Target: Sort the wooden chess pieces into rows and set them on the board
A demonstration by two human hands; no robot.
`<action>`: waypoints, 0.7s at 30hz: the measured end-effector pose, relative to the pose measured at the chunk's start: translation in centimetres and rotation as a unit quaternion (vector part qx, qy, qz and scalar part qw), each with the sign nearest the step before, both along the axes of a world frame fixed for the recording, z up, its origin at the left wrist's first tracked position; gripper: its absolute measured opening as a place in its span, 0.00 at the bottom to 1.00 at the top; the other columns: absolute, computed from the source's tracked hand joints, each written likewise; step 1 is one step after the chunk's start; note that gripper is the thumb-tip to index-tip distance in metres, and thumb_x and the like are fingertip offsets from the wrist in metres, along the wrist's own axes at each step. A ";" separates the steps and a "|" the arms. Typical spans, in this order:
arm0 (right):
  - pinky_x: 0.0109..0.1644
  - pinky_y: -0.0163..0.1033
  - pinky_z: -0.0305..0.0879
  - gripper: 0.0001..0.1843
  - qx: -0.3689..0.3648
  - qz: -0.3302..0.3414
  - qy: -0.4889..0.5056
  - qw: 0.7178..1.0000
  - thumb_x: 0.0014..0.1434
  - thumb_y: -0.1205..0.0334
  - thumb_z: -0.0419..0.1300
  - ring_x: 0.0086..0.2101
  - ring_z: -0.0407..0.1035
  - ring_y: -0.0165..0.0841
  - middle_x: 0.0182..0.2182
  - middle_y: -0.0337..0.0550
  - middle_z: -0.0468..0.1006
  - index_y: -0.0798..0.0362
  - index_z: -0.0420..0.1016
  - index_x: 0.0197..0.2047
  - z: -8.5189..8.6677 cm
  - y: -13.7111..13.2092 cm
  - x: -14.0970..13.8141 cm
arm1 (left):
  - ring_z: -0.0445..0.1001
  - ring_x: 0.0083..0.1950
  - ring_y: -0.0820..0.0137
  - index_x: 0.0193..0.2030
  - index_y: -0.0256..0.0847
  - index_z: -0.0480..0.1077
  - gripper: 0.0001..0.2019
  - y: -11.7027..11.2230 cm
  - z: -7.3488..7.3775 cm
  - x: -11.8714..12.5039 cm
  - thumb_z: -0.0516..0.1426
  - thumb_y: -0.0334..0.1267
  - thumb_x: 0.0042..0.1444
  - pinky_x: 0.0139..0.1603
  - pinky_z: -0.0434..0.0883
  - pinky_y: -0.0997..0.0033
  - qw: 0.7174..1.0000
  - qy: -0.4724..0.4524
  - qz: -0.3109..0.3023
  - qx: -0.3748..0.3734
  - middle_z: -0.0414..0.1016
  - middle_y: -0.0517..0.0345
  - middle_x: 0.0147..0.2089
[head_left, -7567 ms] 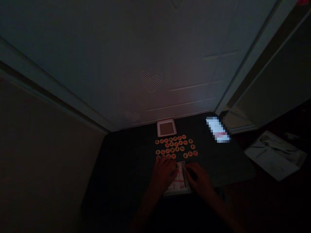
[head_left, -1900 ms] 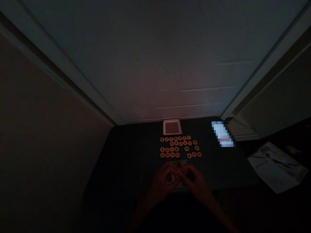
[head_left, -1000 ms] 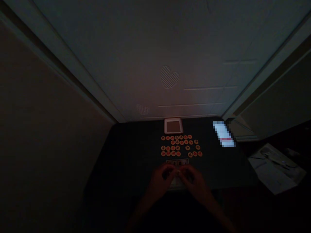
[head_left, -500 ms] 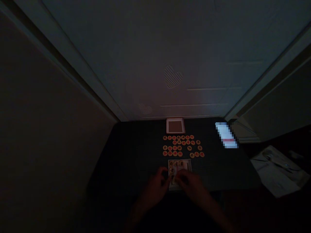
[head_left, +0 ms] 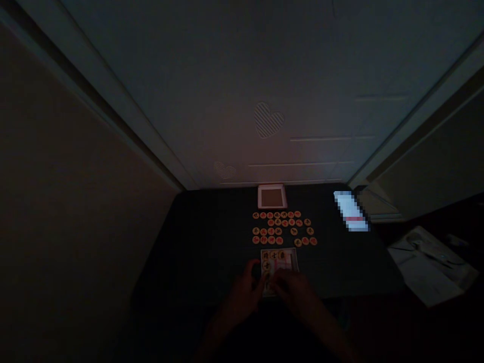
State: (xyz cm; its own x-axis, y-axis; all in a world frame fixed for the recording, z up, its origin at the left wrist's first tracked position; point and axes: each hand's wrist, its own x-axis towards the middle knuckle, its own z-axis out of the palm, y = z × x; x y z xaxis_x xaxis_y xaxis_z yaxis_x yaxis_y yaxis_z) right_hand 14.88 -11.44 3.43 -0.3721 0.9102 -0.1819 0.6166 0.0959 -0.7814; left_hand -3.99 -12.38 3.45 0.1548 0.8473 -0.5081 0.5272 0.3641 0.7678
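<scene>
A shallow, light-rimmed box (head_left: 297,257) lies near the front of the dark table. Inside it, xiangqi pieces with black characters form a row along the back, one of them an end piece (head_left: 265,255), and more run down the left side. My left hand (head_left: 244,292) is at the box's left edge, thumb and forefinger curved apart, the thumb close to the lower left pieces. Over the box's lower part, my right hand (head_left: 293,290) has its fingers pinched together. What they hold, if anything, is hidden in the dark.
Behind the box, several loose xiangqi pieces (head_left: 271,231) lie in rough rows on the table (head_left: 181,242). A pale-rimmed lid or tray (head_left: 272,197) is near the wall. A bright, pixelated phone-like object (head_left: 351,210) lies at right. White papers (head_left: 427,264) are beyond the table's right edge.
My right hand has shifted slightly toward me and left, baring more of the box's pink-white inside. My left hand stays almost in place. The loose pieces have not moved.
</scene>
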 end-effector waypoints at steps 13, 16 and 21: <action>0.42 0.36 0.68 0.09 -0.011 0.021 0.019 1.000 0.62 0.69 0.58 0.37 0.76 0.34 0.38 0.44 0.83 0.52 0.79 0.40 -0.5 -0.3 -0.2 | 0.74 0.20 0.70 0.72 0.39 0.50 0.32 0.3 0.0 -0.1 0.49 0.53 0.67 0.21 0.67 0.76 1.000 -0.008 -0.007 -0.011 0.79 0.56 0.30; 0.42 0.36 0.68 0.09 -0.007 0.013 0.021 1.000 0.62 0.69 0.58 0.37 0.76 0.34 0.37 0.44 0.83 0.51 0.79 0.40 -0.6 -0.3 -0.4 | 0.75 0.21 0.69 0.73 0.41 0.50 0.32 0.3 -0.1 -0.1 0.49 0.53 0.67 0.22 0.68 0.76 1.000 -0.012 -0.005 -0.009 0.79 0.55 0.31; 0.41 0.35 0.68 0.08 -0.012 0.005 0.042 0.999 0.63 0.68 0.57 0.36 0.77 0.34 0.36 0.43 0.83 0.51 0.78 0.40 -0.7 -0.3 -0.5 | 0.75 0.22 0.68 0.73 0.40 0.50 0.33 0.2 -0.3 -0.1 0.49 0.54 0.67 0.22 0.68 0.75 1.000 0.004 -0.001 -0.016 0.79 0.55 0.31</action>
